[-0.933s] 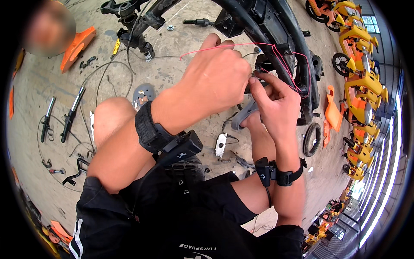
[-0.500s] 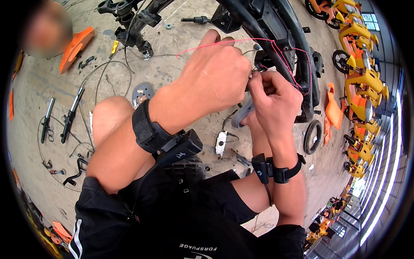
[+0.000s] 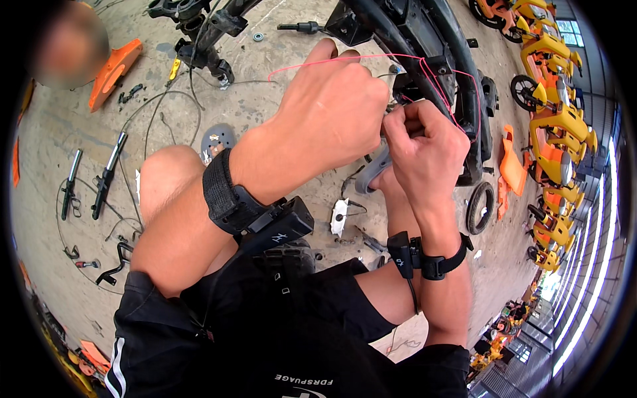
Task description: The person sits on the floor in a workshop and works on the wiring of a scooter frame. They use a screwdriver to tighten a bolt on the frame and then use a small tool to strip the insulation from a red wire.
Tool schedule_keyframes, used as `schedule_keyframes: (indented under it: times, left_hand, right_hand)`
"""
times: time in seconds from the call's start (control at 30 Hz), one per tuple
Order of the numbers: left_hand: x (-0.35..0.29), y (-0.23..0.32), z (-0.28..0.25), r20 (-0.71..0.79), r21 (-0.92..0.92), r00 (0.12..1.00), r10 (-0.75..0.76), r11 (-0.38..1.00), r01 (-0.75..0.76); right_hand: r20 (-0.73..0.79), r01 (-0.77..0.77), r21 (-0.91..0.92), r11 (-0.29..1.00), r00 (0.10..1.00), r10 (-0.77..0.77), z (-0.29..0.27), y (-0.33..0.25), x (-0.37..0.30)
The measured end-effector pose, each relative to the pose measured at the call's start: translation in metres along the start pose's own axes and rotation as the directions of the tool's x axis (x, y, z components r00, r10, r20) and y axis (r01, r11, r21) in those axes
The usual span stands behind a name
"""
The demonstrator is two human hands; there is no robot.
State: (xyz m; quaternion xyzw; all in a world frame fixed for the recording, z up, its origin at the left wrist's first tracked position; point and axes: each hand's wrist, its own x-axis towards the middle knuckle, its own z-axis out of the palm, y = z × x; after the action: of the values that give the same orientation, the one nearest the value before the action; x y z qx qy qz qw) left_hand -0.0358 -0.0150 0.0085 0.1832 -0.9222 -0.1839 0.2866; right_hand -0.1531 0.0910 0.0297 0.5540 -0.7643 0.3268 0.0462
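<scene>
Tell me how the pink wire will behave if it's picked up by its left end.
The wire will probably flex easily, being so thin. It looks very light for its length, for the same reason. It may catch on the frame, since its strands cross the black tubes there.

Left hand (image 3: 332, 113) and right hand (image 3: 428, 146): brightly lit, fairly sharp, little blur
Floor (image 3: 166, 119): pale, evenly lit around both hands, shadows soft
Roof strips (image 3: 599, 265): white glare, far right of the hands
Scooters (image 3: 561, 132): bent by the lens, right of the hands
Shirt (image 3: 252, 345): near-black below the hands, folds faint
</scene>
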Motion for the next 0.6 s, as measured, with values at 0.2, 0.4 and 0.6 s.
schedule_keyframes:
  times: [0.2, 0.4, 0.6]
  left_hand:
    - [0.0, 0.001, -0.001, -0.006, 0.025, 1.0, -0.009, 1.0, 0.01]
    - [0.001, 0.003, -0.001, -0.01, 0.033, 1.0, -0.017, 0.999, 0.018]
    - [0.001, 0.001, -0.003, -0.006, 0.042, 1.0, -0.03, 0.999, 0.031]
  right_hand:
    - [-0.005, 0.015, -0.015, 1.0, 1.0, -0.015, -0.001, 0.0, 0.001]
    - [-0.038, 0.036, -0.049, 0.998, 0.999, -0.037, -0.003, 0.0, 0.001]
    - [-0.147, -0.206, 0.0, 0.979, 0.968, 0.203, -0.032, 0.006, 0.004]
